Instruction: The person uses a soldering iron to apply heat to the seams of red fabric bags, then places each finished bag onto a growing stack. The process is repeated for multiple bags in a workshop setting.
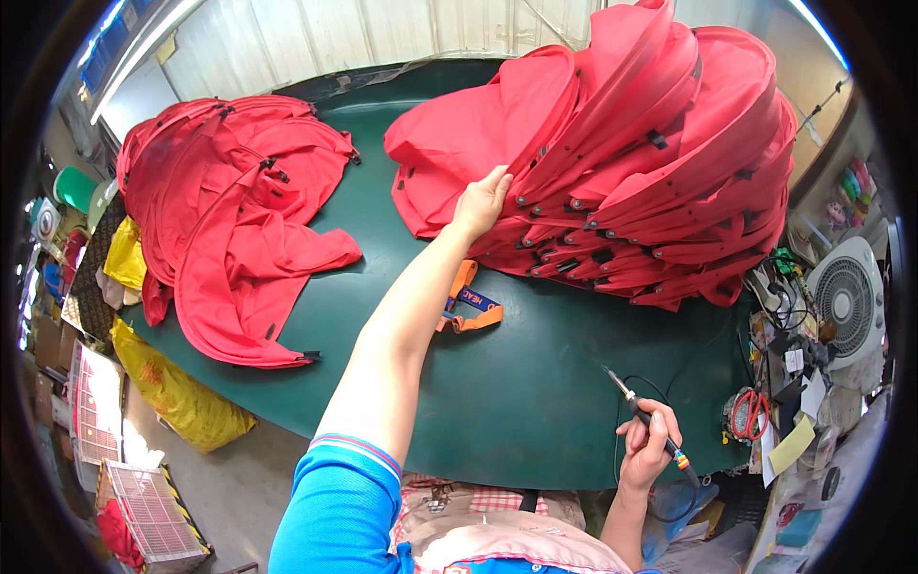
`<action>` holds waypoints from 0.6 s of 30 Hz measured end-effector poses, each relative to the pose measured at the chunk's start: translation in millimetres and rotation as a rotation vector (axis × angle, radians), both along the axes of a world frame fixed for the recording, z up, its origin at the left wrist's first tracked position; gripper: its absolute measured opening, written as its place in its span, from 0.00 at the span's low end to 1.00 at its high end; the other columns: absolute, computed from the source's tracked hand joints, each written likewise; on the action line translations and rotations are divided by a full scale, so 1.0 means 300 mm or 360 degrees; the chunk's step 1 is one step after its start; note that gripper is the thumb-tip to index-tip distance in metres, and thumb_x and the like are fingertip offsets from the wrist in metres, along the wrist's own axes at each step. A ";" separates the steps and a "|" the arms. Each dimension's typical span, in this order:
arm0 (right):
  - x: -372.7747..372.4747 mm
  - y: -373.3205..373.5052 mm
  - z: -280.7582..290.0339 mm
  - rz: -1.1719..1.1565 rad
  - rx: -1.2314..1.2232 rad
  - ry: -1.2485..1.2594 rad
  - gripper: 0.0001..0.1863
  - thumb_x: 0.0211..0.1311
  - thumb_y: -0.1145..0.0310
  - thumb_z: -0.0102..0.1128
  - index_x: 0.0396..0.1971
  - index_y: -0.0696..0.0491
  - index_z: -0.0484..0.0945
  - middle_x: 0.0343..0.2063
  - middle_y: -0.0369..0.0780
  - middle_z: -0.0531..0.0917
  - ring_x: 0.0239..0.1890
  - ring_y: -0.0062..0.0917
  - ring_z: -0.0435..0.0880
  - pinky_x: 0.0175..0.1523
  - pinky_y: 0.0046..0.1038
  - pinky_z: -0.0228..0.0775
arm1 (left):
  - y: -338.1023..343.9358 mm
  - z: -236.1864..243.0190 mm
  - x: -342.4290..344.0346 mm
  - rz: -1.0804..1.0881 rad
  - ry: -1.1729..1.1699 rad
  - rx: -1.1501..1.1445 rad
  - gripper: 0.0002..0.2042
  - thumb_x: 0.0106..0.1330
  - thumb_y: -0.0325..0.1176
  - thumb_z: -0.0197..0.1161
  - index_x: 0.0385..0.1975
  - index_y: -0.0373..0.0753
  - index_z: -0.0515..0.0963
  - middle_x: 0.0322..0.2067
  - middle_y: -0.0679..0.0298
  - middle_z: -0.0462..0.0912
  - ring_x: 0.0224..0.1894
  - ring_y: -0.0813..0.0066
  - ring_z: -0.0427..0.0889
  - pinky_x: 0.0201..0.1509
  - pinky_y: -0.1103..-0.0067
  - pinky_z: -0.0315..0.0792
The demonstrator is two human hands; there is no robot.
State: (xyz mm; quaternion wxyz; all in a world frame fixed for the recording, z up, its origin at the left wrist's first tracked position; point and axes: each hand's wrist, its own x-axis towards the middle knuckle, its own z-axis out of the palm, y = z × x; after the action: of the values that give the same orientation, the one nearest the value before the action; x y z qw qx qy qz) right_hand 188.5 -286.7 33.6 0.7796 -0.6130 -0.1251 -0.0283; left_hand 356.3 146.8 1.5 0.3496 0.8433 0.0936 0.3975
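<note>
My left hand (483, 203) is stretched forward with its fingers closed on the edge of a red fabric piece (459, 134) in a tall stack of curved red canopies (669, 163) with small dark fittings. My right hand (646, 450), low at the right, grips a soldering iron (660, 432) by its black handle, tip pointing up and left over the green tabletop (535, 392), its cord trailing. An orange and blue strap (478, 316) lies beside my left forearm, below the stack. A looser pile of red canopies (220, 210) spreads across the tabletop's left part.
At the right stand a white fan (841, 298), red-handled scissors (748, 416), loose papers and cables. A yellow sack (182, 392) lies along the table's left edge, near wire racks (148, 512) on the floor. A pale corrugated wall (402, 29) runs behind.
</note>
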 end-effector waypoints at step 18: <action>-0.135 0.467 0.000 0.0442 -0.0116 -0.0108 0.15 0.77 0.65 0.48 0.50 0.60 0.78 0.30 0.39 0.84 0.21 0.16 0.77 0.31 0.21 0.74 | 0.104 -0.279 -1.448 0.1186 -0.1363 -0.2452 0.21 0.69 0.29 0.64 0.59 0.36 0.69 0.55 0.62 0.75 0.60 0.68 0.73 0.69 0.70 0.63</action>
State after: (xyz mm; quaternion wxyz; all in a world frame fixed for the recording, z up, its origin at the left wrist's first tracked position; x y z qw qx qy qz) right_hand 148.1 -146.6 33.6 0.7486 -0.6163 -0.2360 0.0636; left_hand -78.2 177.9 -82.3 0.6640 0.0807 0.4559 0.5872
